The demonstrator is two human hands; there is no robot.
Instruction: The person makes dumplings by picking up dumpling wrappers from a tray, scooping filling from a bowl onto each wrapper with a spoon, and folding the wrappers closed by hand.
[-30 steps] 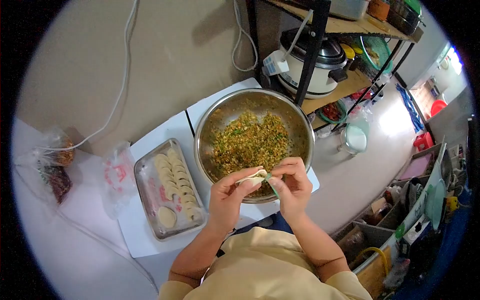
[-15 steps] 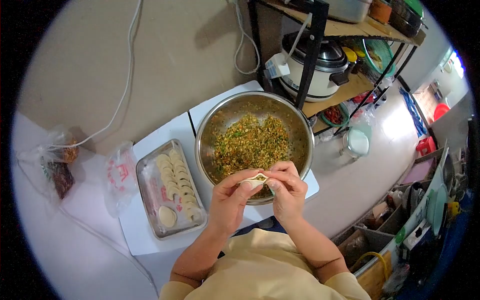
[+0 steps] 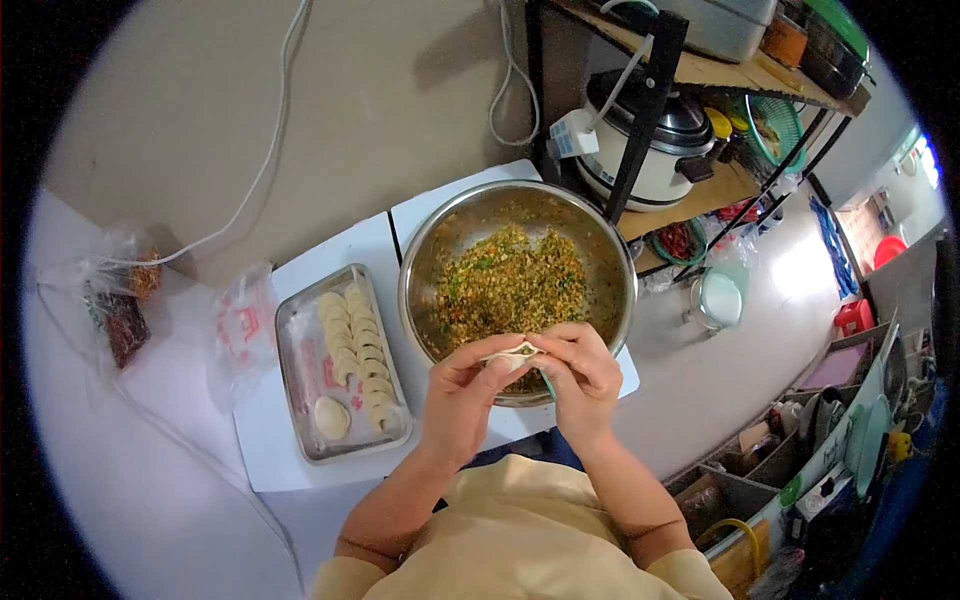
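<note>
Over the near rim of a steel bowl (image 3: 412,318), both hands pinch one pale dumpling (image 3: 513,355) with filling showing at its partly open top. My left hand (image 3: 462,395) grips its left side between thumb and fingers. My right hand (image 3: 580,380) is closed on its right side, with a thin green object, partly hidden, by the thumb. Chopped filling (image 3: 510,283) lies in the bowl. To the left, a metal tray (image 3: 300,420) bears two rows of folded dumplings (image 3: 341,338) and a round of dough (image 3: 332,418).
A black-framed shelf (image 3: 648,118) with a cooker (image 3: 640,150) stands behind the bowl at the right. Plastic bags (image 3: 243,325) lie left of the tray. A white cord (image 3: 262,165) hangs along the wall. Divided bins (image 3: 780,462) are at the lower right.
The view has shifted slightly, moving the shelf rightward. Both hands stay on the dumpling, and its opening looks narrower than half a second ago.
</note>
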